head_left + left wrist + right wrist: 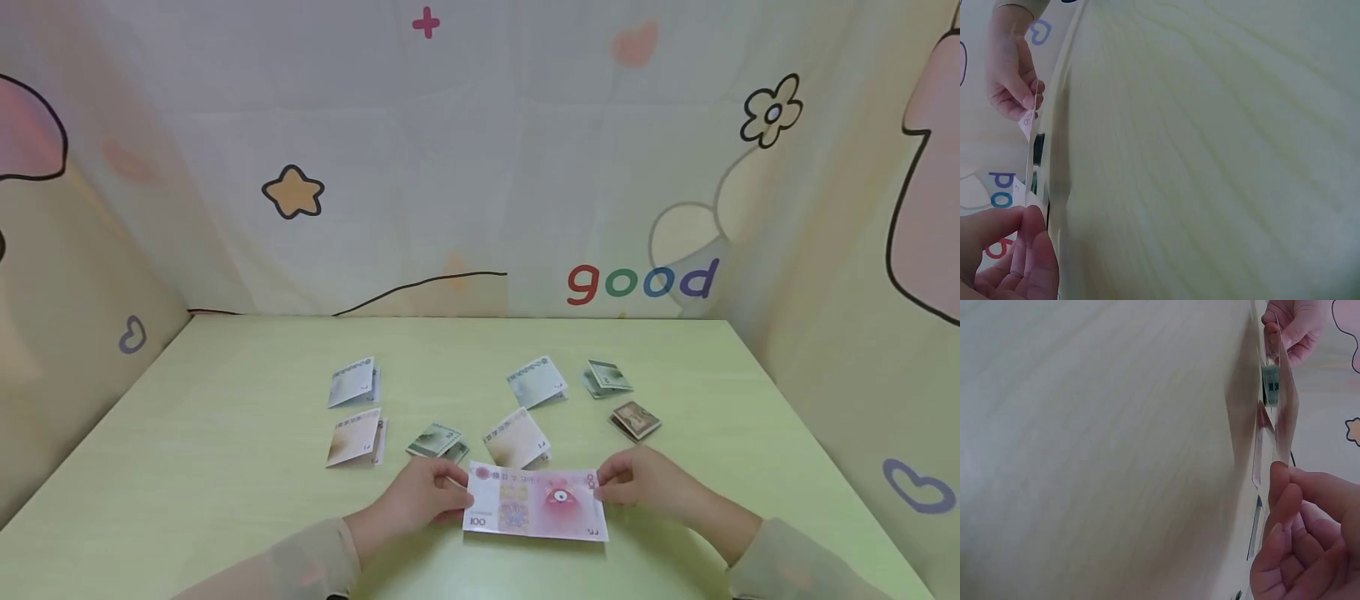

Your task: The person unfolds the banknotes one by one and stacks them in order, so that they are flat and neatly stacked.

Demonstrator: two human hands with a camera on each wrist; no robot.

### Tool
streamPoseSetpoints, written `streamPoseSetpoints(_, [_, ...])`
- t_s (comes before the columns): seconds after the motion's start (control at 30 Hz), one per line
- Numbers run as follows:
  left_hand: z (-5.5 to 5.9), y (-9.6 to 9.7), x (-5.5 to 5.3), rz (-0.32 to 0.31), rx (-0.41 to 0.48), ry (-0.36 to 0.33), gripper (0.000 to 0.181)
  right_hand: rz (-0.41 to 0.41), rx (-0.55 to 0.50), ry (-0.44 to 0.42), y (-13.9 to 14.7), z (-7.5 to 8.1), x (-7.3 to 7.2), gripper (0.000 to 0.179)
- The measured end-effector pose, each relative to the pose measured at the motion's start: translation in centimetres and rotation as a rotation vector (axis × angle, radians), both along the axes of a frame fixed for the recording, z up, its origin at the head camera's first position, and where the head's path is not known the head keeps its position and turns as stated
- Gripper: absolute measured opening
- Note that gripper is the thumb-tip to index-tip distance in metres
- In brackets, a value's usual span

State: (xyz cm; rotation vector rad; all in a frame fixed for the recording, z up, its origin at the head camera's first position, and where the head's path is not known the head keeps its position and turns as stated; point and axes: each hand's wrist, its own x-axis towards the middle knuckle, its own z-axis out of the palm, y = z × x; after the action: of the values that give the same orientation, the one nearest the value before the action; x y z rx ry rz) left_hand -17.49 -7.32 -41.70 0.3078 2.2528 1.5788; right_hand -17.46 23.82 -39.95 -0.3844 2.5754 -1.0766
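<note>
A pink banknote marked 100 is spread flat between my two hands, low over the near part of the table. My left hand pinches its left edge between thumb and fingers; my right hand pinches the right edge. Seen from the left wrist, the left hand is near and the note is almost edge-on. In the right wrist view the note stands slightly bowed above the wood. Just beyond it lie a folded green note and a folded brownish-white note.
More folded notes lie on the table: a bluish one and a brownish one at left, another bluish one, a green one and a brown one at right. Printed cloth walls enclose the back and sides.
</note>
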Motion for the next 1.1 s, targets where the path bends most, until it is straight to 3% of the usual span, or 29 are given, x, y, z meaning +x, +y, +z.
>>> streamPoseSetpoints(0.27, [0.2,0.5,0.0,-0.062,-0.123,0.048,0.021,0.084,0.032,0.042,-0.3,-0.2,0.0,0.015])
streamPoseSetpoints(0.47, [0.3,0.9,0.0,-0.139,-0.264,0.169,0.020,0.084,0.150,0.092,-1.2,0.1,0.2,0.026])
streamPoseSetpoints(0.9, [1.5,1.7,0.8,-0.281,-0.554,0.341,0.017,0.164,0.358,0.264,-2.3,0.4,1.3,0.012])
streamPoseSetpoints(1.1, [1.7,2.1,1.1,-0.336,-0.758,0.498,0.019,0.145,0.476,0.291,-2.9,0.6,1.8,0.011])
